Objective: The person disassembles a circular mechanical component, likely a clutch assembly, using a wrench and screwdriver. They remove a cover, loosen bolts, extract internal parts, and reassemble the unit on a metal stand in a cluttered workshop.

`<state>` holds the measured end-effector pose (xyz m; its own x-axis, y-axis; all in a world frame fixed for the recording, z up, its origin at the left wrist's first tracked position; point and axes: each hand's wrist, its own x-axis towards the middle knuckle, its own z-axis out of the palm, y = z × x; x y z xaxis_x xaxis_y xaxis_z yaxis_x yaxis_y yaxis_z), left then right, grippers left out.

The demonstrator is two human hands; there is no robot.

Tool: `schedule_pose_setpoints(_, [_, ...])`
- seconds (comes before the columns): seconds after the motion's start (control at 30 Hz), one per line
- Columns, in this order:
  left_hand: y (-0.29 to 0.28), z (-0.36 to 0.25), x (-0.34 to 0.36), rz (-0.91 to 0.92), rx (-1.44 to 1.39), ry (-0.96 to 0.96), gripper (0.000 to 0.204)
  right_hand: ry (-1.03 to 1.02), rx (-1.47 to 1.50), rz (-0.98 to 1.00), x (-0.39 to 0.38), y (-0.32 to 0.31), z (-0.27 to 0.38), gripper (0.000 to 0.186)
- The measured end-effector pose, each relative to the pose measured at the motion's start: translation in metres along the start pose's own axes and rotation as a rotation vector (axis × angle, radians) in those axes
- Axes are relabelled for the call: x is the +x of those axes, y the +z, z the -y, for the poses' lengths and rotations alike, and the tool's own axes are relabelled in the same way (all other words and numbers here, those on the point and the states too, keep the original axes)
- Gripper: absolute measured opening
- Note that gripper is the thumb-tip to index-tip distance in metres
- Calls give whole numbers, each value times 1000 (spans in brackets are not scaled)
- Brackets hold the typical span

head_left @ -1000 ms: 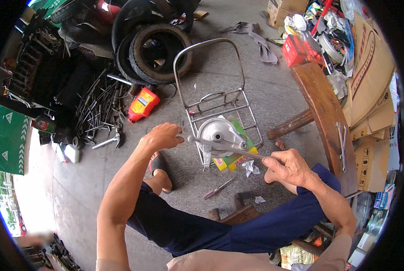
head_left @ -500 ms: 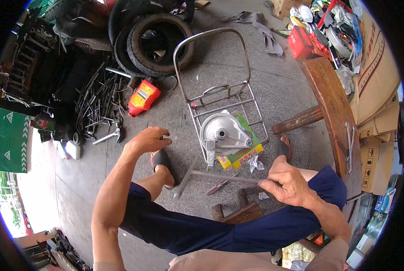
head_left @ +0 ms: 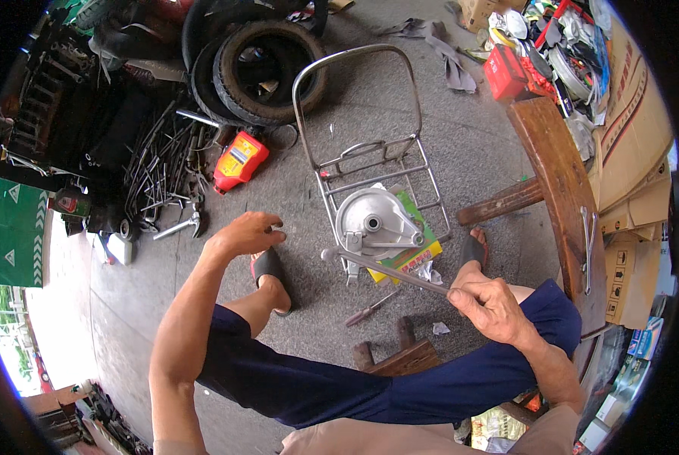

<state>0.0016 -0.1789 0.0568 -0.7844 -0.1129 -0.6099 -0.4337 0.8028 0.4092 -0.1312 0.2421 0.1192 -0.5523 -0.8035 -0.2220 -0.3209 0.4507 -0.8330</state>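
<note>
My right hand [head_left: 487,307] is closed around the end of a T-handle wrench [head_left: 400,274], a long grey metal bar. The wrench's crosspiece is seen nearly end-on, in front of the lower-left edge of a round silver brake plate [head_left: 352,210]; whether they touch I cannot tell. The plate has a lever arm and lies flat on a green and yellow box [head_left: 429,250], over the lower part of a metal rack [head_left: 418,98]. My left hand [head_left: 245,233] hovers left of the rack, fingers loosely bent and apart, holding nothing.
A screwdriver [head_left: 366,312] lies on the floor near a low wooden stool [head_left: 411,358]. To the right stands a wooden bench [head_left: 556,167] with spanners [head_left: 587,243]. Tyres [head_left: 229,83], a red bottle [head_left: 240,161], a hammer [head_left: 180,227] and loose tools are at left.
The wrench has swung up and forward in my right hand, its crosspiece now beside the brake plate. My left hand has barely moved.
</note>
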Motion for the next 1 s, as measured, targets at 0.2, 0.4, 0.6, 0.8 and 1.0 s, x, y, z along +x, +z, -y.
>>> schedule_pose_setpoints(0.2, [1,3,0,-6,74,16,44,12,-191,-55,4,0,11,43])
schedule_pose_setpoints(0.4, [-1,-1,1,16,24,-11,45,38,-140,17,2,-5,10,44])
schedule_pose_setpoints(0.6, [-3,-4,2,34,47,-35,46,68,-203,50,6,-10,7,43])
schedule_pose_setpoints(0.8, [-1,-5,4,13,33,-16,46,148,6,-26,5,-7,4,52])
schedule_pose_setpoints(1.0, [-6,-10,1,49,71,-54,46,164,-24,6,6,-6,3,52])
